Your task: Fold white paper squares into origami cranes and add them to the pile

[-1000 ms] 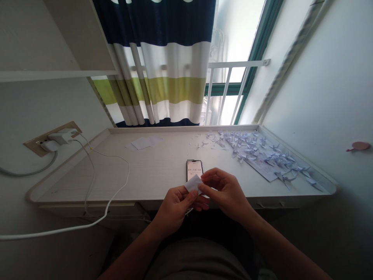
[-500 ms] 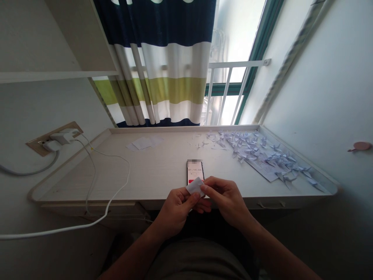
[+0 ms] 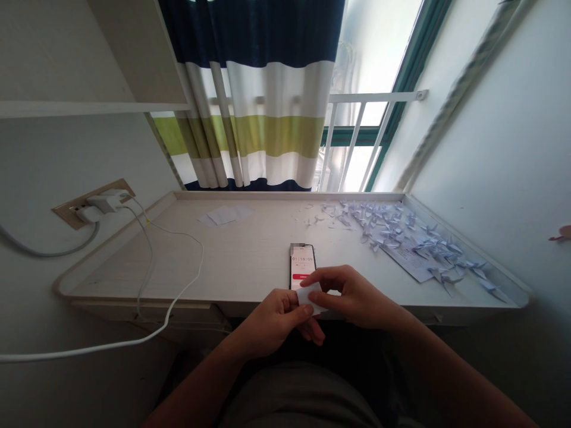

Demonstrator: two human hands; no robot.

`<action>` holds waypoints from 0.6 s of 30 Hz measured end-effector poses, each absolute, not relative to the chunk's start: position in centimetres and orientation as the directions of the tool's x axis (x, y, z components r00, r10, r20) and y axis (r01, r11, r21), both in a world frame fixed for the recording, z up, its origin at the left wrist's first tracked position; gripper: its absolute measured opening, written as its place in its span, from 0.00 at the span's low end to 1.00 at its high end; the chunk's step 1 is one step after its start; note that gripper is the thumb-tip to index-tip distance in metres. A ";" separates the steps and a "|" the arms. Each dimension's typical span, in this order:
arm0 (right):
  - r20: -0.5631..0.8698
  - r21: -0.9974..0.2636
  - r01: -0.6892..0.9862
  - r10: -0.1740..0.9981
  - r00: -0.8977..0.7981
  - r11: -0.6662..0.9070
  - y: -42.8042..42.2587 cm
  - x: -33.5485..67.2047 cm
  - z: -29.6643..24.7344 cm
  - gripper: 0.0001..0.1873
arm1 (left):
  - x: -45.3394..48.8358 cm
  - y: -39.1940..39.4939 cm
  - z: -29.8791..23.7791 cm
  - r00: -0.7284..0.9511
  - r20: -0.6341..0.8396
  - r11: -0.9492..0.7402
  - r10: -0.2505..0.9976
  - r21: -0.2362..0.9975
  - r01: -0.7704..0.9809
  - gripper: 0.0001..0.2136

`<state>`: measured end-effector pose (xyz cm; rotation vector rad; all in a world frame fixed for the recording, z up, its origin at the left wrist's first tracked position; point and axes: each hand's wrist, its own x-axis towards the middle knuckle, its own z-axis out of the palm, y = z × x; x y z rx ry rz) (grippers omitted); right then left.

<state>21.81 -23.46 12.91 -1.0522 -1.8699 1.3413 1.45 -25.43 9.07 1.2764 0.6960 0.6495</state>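
The left hand [image 3: 270, 321] has its grip pinching a small white paper [image 3: 305, 293], just on the near side of the phone [image 3: 303, 261]. The right hand [image 3: 354, 295] pinches it too. Folded paper shapes [image 3: 392, 223] lie right of the phone. Flat sheets [image 3: 227, 215] lie left of it, farther back.

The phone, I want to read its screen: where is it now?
In the head view, the phone lies on the desk, centre front, just beyond the held paper and left of the folded papers.
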 end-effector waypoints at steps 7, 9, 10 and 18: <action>0.078 -0.900 0.331 0.853 -0.516 0.282 -23.0 21.7 12.8 0.12 | 1.0 -25.2 8.8 0.616 -0.090 0.169 0.782 0.983 -0.071 0.18; 0.117 -0.890 0.314 0.832 -0.543 0.330 -22.9 21.7 12.8 0.12 | 0.9 -25.3 8.6 0.631 -0.091 0.177 0.771 0.982 -0.074 0.19; 0.134 -0.888 0.299 0.819 -0.557 0.349 -22.9 21.6 12.8 0.11 | 0.8 -25.3 8.5 0.641 -0.087 0.176 0.763 0.982 -0.076 0.19; 0.219 -0.858 0.277 0.795 -0.566 0.434 -23.1 21.2 13.2 0.14 | 0.1 -24.8 8.6 0.675 -0.044 0.152 0.736 0.983 -0.103 0.17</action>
